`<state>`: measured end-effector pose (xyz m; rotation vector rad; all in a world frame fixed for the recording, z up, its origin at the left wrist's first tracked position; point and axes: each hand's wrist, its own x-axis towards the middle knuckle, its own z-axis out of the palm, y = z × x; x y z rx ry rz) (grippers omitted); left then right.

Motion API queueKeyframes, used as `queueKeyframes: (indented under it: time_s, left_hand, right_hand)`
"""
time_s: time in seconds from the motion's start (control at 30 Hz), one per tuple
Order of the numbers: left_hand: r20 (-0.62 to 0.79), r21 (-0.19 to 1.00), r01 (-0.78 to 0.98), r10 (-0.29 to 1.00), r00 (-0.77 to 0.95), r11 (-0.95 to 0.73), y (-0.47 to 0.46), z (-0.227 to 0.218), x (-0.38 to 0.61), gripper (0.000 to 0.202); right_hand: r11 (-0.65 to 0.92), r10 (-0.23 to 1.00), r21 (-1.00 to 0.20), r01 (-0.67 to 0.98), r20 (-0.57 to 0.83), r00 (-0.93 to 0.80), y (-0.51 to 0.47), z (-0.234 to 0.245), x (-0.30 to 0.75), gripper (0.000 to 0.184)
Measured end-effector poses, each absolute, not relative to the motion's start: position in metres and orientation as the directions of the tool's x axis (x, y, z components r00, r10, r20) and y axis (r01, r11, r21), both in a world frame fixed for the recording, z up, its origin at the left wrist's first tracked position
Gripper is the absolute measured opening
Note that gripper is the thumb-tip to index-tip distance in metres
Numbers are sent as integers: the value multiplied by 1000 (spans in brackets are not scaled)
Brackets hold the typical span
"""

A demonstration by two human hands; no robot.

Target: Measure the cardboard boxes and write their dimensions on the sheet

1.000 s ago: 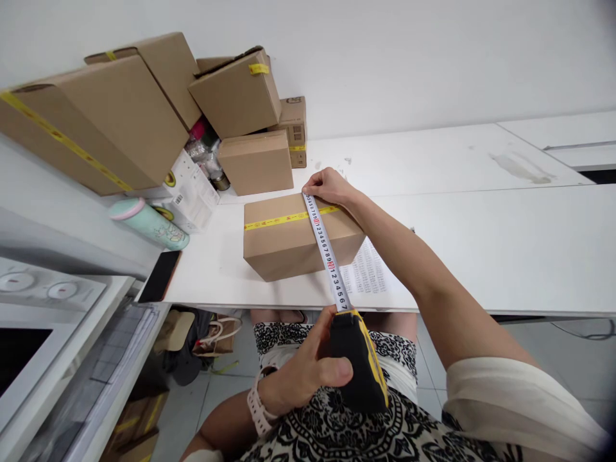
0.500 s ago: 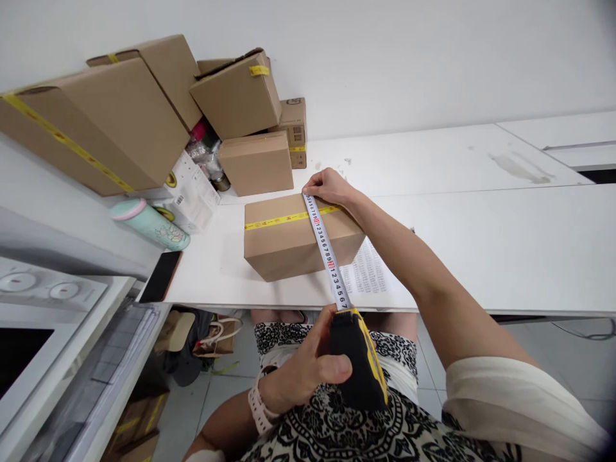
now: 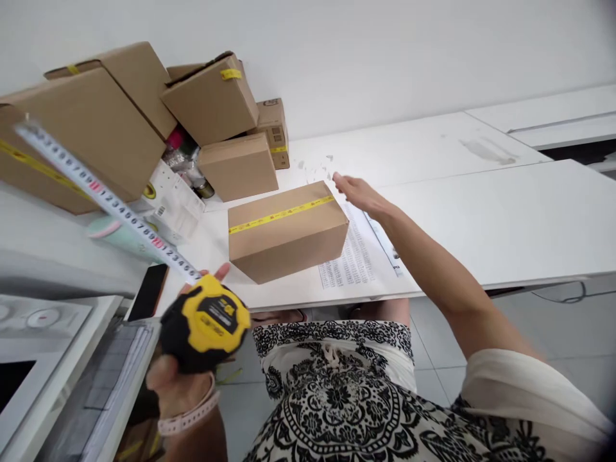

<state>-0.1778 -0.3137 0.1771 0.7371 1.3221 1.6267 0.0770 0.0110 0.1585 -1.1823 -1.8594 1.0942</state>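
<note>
My left hand [image 3: 180, 378] is wrapped round a yellow and black tape measure [image 3: 212, 321], off the left front of the table. Its extended blade [image 3: 115, 206] slants up to the left, in front of the stacked cartons. A closed cardboard box [image 3: 289, 232] with yellow printed tape along its top rests on the white table. Beyond the box's right end hovers my right hand [image 3: 360, 194], its fingers drawn together with nothing visible in them. A printed sheet [image 3: 353, 256] lies partly under the box, and a blue-edged item [image 3: 382, 240] lies partly hidden by my right forearm.
Several cartons [image 3: 212, 99] are stacked at the back left. Near them stand a white box [image 3: 176, 202] and a mint tumbler [image 3: 122, 237]. A dark phone [image 3: 148, 292] lies at the table's [image 3: 481, 224] left edge. A white appliance [image 3: 43, 321] stands at lower left.
The blade has come off the box and swung up left with the tape measure in my left hand. My right hand has let go of the blade's end and moved right.
</note>
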Motion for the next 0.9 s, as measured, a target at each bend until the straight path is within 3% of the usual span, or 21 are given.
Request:
queueKeyframes:
  time_s: [0.1, 0.23, 0.37, 0.47, 0.57, 0.8, 0.9]
  left_hand:
    - [-32, 954, -270, 856, -515, -127, -302, 170, -196, 79]
    - [-110, 956, -290, 856, -506, -48, -283, 156, -205, 63]
    - [-56, 971, -230, 869, -492, -67, -280, 155, -212, 69]
    - [31, 976, -168, 854, -519, -137, -285, 156, -217, 74]
    - [11, 978, -171, 848, -530, -120, -289, 146, -223, 75]
    - [-158, 976, -213, 828, -538, 47, -291, 104, -232, 83]
    - [-149, 984, -163, 833, -533, 72, -294, 110, -233, 79]
  right_hand:
    - [131, 880, -916, 379, -68, -470, -3, 139, 87, 73]
    - [114, 767, -948, 297, -107, -633, -16, 142, 86, 60]
    - [221, 725, -965, 138, 68, -685, -26, 153, 82, 56]
    - [356, 734, -934, 27, 262, -626, -38, 143, 75, 67]
    - [424, 751, -905, -31, 371, -546, -52, 112, 63, 76]
    - [413, 823, -911, 15, 366, -434, -75, 37, 46, 74]
    - [412, 836, -905, 108, 329, -439, -81, 28, 47, 71]
